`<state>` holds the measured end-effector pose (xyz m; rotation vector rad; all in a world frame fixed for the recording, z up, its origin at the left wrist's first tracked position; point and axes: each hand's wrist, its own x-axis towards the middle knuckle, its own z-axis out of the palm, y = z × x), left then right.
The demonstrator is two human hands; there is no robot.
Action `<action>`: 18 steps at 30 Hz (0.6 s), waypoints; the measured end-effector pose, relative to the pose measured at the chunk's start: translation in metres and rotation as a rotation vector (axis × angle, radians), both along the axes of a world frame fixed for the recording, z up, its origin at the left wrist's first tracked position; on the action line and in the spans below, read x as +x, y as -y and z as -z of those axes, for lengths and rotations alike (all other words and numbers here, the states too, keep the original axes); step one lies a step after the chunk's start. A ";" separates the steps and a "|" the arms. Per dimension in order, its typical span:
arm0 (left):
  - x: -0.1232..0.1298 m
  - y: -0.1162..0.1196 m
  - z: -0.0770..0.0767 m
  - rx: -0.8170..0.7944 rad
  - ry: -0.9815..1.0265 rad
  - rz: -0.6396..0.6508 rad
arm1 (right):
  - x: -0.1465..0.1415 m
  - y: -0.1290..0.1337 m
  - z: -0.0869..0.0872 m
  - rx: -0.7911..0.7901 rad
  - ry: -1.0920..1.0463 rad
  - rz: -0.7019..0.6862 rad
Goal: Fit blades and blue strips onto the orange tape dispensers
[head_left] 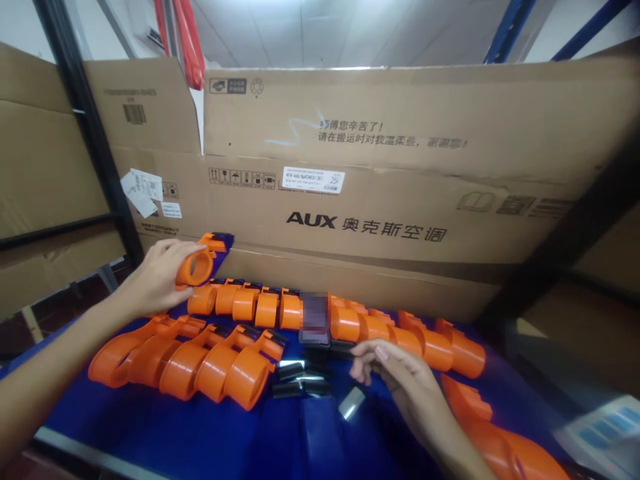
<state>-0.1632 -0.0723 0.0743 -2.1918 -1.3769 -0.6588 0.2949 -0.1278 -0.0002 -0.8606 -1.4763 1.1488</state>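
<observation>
My left hand [163,275] is closed around an orange plastic tape dispenser [196,268] with a dark end piece, held above the back row at the left. My right hand [395,373] hovers over the middle of the blue surface, fingers loosely bent and apart; I see nothing in them. Just below its fingertips lies a small shiny piece [352,403]. Several small dark glossy pieces [301,388] are grouped to its left. A front-left row of orange dispensers [245,377] and a back row [267,310] stand around them.
The blue tabletop [200,440] carries all of this. More orange dispensers [500,447] are at the front right. A dark pixelated rectangle [314,319] stands mid-table. Behind rises a large cardboard wall [350,213], with dark posts [85,127] at the sides. A printed sheet [607,433] lies far right.
</observation>
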 end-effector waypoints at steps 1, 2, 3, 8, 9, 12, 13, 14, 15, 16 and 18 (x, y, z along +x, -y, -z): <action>-0.016 -0.006 0.001 -0.060 -0.028 -0.030 | 0.000 0.000 0.000 0.007 -0.003 0.001; -0.029 -0.010 0.003 -0.144 -0.054 -0.053 | 0.000 0.000 0.001 0.011 -0.006 0.003; -0.039 -0.014 0.008 -0.209 -0.070 -0.067 | 0.000 -0.001 0.001 0.015 -0.007 0.003; -0.063 -0.029 0.043 -0.367 -0.084 -0.080 | 0.002 -0.005 0.002 0.024 -0.013 0.002; -0.064 -0.032 0.049 -0.387 -0.081 -0.079 | 0.002 -0.006 0.003 0.024 -0.013 0.003; -0.068 -0.042 0.064 -0.463 -0.076 -0.079 | 0.002 -0.006 0.003 0.026 -0.016 0.001; -0.070 -0.045 0.068 -0.493 -0.075 -0.078 | 0.002 -0.006 0.003 0.026 -0.018 0.001; -0.071 -0.047 0.072 -0.519 -0.072 -0.077 | 0.002 -0.005 0.003 0.026 -0.021 0.002; -0.072 -0.049 0.075 -0.539 -0.070 -0.076 | 0.001 -0.005 0.003 0.025 -0.023 0.005; -0.074 -0.050 0.079 -0.550 -0.068 -0.075 | 0.001 -0.005 0.002 0.024 -0.025 0.009; -0.077 -0.050 0.084 -0.562 -0.066 -0.076 | 0.001 -0.004 0.001 0.023 -0.028 0.017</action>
